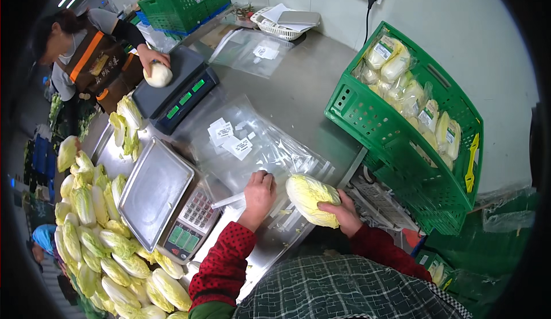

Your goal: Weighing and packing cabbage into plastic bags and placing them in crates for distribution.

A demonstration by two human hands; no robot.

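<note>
My right hand (344, 215) is closed round one end of a napa cabbage (312, 199), which it holds over the steel table's near edge. My left hand (260, 194), fingers curled down, rests on a stack of clear plastic bags (275, 147); whether it pinches a bag cannot be told. White printed labels (236, 146) lie on the bags. Left of my left hand stands a digital scale (189, 220) with a bare steel pan (156, 194). A large heap of napa cabbages (90, 241) lies beyond it.
A green crate (370, 116) with bagged cabbages stands at the right. At the upper left a co-worker's hand (153, 58) holds a pale round vegetable (158, 76) on a second scale (185, 86). A white basket (280, 28) and another green crate (185, 5) stand at the back.
</note>
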